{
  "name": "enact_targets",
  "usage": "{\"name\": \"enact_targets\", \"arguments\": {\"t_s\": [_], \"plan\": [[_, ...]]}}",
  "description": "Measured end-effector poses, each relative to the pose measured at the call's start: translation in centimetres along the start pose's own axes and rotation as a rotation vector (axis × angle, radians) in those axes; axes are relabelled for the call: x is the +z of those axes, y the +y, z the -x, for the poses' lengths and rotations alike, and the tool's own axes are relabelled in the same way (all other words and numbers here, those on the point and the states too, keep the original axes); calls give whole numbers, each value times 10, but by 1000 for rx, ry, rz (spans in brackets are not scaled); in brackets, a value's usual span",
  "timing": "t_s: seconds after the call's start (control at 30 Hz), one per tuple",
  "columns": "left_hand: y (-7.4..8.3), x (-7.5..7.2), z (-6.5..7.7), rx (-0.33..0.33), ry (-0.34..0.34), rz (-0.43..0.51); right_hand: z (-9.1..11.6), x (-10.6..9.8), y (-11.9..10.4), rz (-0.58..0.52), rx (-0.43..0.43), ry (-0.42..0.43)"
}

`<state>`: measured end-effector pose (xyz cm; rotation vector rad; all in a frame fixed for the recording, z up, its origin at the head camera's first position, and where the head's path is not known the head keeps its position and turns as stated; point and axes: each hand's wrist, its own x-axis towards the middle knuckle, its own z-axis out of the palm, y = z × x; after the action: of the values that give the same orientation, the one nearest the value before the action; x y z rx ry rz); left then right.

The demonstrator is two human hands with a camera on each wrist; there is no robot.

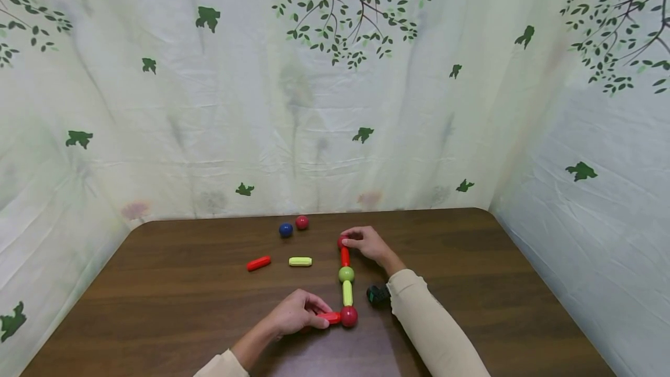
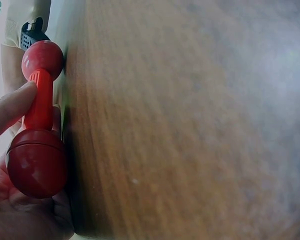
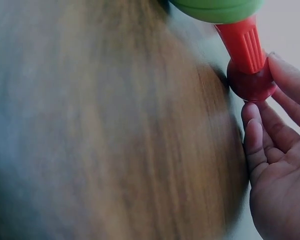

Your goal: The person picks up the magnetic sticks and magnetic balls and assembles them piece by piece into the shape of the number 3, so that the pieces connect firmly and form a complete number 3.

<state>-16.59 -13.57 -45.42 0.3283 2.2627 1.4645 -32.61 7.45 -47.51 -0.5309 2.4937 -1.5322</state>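
Head view, worktop: a brown wood-grain worktop is bounded by a straight far edge with rounded corners, backed by a leaf-printed white cloth.
Bent chain: glossy balls and slim rods are joined about midway between the left and right edges.
Far end: a small red ball is pinched by the right hand, its fingers narrowed; a ribbed red rod, a green ball and a lime rod are joined on nearward.
Bend: the line is turned leftward at a corner ball.
Left arm: a side rod is held between thumb and fingers of the left hand; by its end a seamed ball is shown.
Loose pieces: a blue ball and a crimson ball are set near the far edge; a loose red rod and a loose lime rod are placed nearer.
Room: broad bare wood is seen between chain and right edge.
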Motion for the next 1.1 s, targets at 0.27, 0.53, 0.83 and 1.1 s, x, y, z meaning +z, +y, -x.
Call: {"name": "enact_targets", "arguments": {"t_s": [0.27,0.53,0.83,1.1], "plan": [[-1,0,0,19,-2,17,0,-1,-1,8,2,-12],[-1,1,-1,19,-4,20,0,0,1,-17,13,0],[-1,0,-1,15,4,0,11,-6,-2,-128,41,43],[0,0,0,28,5,-8,27,-12,-4,-270,164,-38]]}}
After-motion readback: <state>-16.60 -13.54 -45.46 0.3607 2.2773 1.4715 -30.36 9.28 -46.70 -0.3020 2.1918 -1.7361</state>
